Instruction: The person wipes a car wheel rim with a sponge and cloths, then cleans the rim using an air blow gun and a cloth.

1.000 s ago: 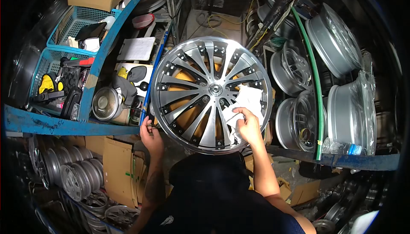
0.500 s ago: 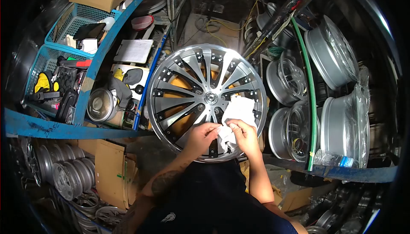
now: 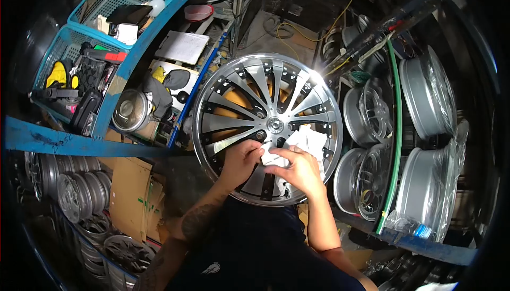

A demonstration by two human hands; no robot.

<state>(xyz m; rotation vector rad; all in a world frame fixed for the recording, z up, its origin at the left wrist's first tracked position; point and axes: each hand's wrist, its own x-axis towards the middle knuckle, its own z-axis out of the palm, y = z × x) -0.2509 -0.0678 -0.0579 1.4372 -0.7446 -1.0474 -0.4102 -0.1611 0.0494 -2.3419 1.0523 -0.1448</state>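
A multi-spoke alloy wheel (image 3: 223, 122) with a polished rim and dark-edged spokes lies face up before me. On its lower right spokes rests a crumpled white cloth (image 3: 311, 142). My right hand (image 3: 300, 171) is over this cloth, its thumb and fingers closed on a small folded white part at its left end. My left hand (image 3: 241, 159) pinches the left edge of that same folded part, low over the wheel's spokes. The fingers of both hands point toward each other below the hub cap (image 3: 275, 125).
Silver wheels (image 3: 422, 100) in plastic wrap fill the right rack, beside a green pole (image 3: 397, 105). Blue baskets (image 3: 58, 39) with tools stand on the left shelf. Cardboard sheets (image 3: 129, 200) and stacked wheels (image 3: 79, 198) are at lower left. A plastic bottle (image 3: 409, 226) lies at right.
The view has turned slightly, so the wheel appears further right. My right hand has moved from pinching the cloth with bent fingers to reaching across the folded part, fingers pointing left.
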